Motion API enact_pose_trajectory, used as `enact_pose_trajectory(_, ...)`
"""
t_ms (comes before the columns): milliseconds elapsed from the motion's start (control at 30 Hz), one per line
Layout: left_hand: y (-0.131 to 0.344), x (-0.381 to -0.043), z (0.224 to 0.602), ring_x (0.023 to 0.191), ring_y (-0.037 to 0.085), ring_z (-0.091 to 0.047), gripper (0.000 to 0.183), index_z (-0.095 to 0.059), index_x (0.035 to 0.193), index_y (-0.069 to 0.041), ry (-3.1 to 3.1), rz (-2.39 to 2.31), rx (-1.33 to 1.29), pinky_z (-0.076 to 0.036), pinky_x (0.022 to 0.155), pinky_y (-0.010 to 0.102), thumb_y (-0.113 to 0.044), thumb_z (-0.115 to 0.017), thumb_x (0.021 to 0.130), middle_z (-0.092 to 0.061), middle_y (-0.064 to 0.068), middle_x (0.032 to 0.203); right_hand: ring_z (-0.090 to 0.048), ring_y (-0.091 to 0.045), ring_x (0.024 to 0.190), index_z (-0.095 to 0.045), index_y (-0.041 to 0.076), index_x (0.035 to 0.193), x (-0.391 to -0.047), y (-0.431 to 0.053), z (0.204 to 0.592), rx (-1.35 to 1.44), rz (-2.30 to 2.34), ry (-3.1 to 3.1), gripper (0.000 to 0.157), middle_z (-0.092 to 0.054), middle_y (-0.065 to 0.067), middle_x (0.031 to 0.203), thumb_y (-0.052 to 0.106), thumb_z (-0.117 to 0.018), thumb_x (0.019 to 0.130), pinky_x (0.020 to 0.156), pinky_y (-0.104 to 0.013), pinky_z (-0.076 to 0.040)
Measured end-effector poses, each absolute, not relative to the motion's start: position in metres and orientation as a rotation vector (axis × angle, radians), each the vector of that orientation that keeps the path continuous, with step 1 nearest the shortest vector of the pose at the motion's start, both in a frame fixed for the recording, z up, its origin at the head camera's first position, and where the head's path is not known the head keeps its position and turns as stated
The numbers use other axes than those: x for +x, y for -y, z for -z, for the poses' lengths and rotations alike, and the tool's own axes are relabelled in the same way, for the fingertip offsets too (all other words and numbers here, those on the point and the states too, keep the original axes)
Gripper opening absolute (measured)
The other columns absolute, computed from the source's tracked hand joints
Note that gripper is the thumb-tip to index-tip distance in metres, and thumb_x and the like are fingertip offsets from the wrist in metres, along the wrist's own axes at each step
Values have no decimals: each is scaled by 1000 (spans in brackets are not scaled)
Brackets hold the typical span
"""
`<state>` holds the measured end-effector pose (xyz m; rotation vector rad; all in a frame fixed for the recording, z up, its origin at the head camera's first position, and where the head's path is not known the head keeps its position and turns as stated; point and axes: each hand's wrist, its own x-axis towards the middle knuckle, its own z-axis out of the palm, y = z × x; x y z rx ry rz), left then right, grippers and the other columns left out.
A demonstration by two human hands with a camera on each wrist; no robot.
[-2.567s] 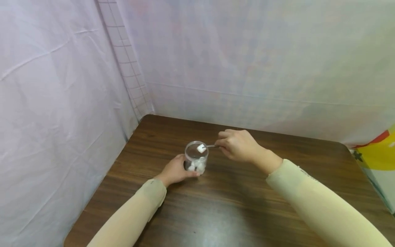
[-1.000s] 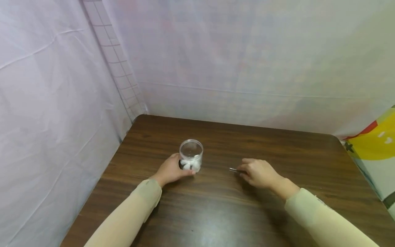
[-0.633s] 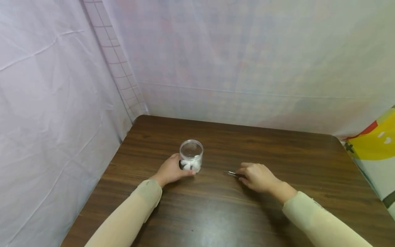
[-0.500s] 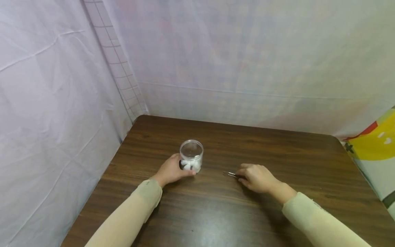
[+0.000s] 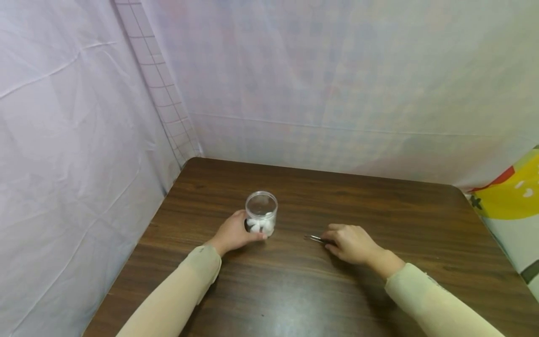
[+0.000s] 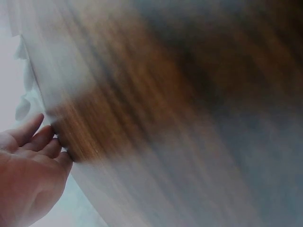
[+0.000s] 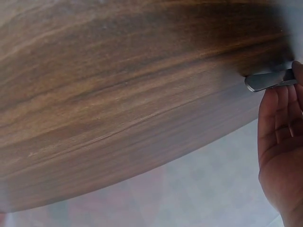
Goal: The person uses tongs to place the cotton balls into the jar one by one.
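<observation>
A clear round jar without a lid stands upright on the table, with several white lumps, like cotton balls, at its bottom. My left hand holds the jar low on its left side, the thumb across the front; its other fingers are mostly hidden behind. To the right of the jar, my right hand pinches metal tweezers, low over the table. Nothing shows between the tweezer tips, which point left toward the jar. In the right wrist view, the tweezers' rounded rear end sticks out of the fingers.
The dark brown wooden table has rounded far corners. White cloth hangs behind it and white sheeting at the left. A yellow and red patterned cloth shows past the right edge.
Earlier the tweezers held a white piece over the jar's mouth. The right hand has since come down to the right, the tweezers bare, and is now nearly still. The left hand keeps its hold.
</observation>
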<state>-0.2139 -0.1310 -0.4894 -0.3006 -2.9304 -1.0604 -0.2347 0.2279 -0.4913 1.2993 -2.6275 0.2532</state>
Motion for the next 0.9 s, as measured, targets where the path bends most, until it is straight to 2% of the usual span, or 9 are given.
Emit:
enact_pose_trajectory(667,129,-217,491,122,29,-55,82,-58,133,-4,2947,1051,-326,-43,103,46,-53,-85,73,-58,13,132,-49,-2,62,-75,15,101,-231,-232,493,1265,-233,2641,22,-57,9,85,19,-79,81,50,-30,-48)
enact_pose_trajectory(833,130,-217,492,124,30,-53,83,-57,135,-4,2950,1054,-329,-42,104,48,-53,-85,73,-57,14,135,-47,-2,62,-75,14,105,-230,-232,493,1256,-233,2642,27,-57,9,86,22,-79,80,49,-28,-46)
enact_pose_trajectory(900,131,-216,493,125,30,-52,83,-57,136,-5,2955,1055,-334,-41,105,48,-52,-85,73,-56,14,136,-50,-4,65,-74,13,109,-229,-234,493,1238,-222,2636,32,-58,8,89,26,-80,80,50,-29,-47)
